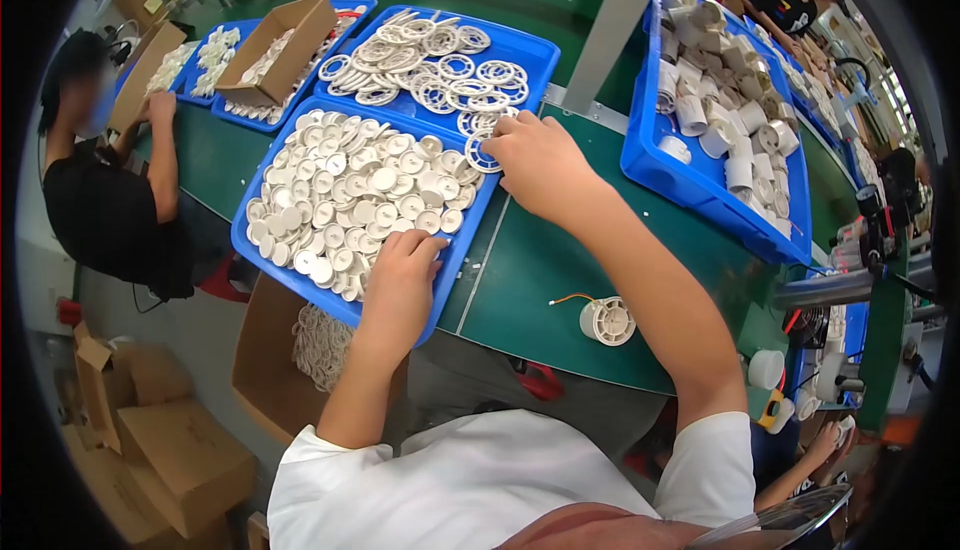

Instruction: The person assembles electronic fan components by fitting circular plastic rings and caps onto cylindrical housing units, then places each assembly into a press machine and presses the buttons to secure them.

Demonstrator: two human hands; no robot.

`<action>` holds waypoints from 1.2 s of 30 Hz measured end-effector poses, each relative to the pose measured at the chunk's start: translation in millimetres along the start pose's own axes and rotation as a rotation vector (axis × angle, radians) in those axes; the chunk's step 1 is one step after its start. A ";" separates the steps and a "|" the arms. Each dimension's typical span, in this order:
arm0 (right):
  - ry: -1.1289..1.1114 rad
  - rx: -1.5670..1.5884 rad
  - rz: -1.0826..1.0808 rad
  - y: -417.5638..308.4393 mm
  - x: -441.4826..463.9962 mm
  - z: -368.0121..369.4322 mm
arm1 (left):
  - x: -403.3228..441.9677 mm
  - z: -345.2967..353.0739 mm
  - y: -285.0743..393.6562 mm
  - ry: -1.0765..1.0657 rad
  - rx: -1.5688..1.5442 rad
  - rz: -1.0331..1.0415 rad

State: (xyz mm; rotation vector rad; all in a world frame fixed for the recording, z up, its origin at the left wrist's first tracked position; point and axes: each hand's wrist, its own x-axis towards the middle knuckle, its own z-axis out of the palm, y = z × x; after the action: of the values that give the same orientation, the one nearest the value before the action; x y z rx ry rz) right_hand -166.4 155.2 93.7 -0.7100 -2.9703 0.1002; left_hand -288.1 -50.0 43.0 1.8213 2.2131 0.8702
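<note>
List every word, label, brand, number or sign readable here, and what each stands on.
No text can be read.
Black shirt, upper right: coloured print, too small and blurred to read.
Discs and rings: no legible lettering.

wired part (611,321): 1 | disc tray (453,272): 1 | rings (392,55): dozens | discs (384,180): perhaps 100

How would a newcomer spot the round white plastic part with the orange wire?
Find the green tabletop between the blue plastic tray of small white discs and the person's bare right forearm. Near the table's front edge, beside that forearm, sits the round white plastic part. Unlike the white pieces heaped in trays, it sits alone, a thin orange wire trailing from it.
</note>
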 end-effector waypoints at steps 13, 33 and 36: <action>0.538 0.493 0.349 2.8 -142.2 -34.2 | -40.2 60.7 66.3 -0.037 -0.618 0.162; 0.283 0.334 0.655 5.2 -258.0 29.8 | -16.8 72.9 130.2 0.104 -0.450 0.452; 0.263 0.330 0.666 3.6 -258.4 26.9 | -16.6 87.6 127.3 0.074 -0.441 0.458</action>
State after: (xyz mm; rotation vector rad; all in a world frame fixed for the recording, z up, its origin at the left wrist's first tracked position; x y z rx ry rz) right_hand 62.2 40.0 49.0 -1.4799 -2.2768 0.4786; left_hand -135.3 -23.7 32.7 2.1031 1.4794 1.3911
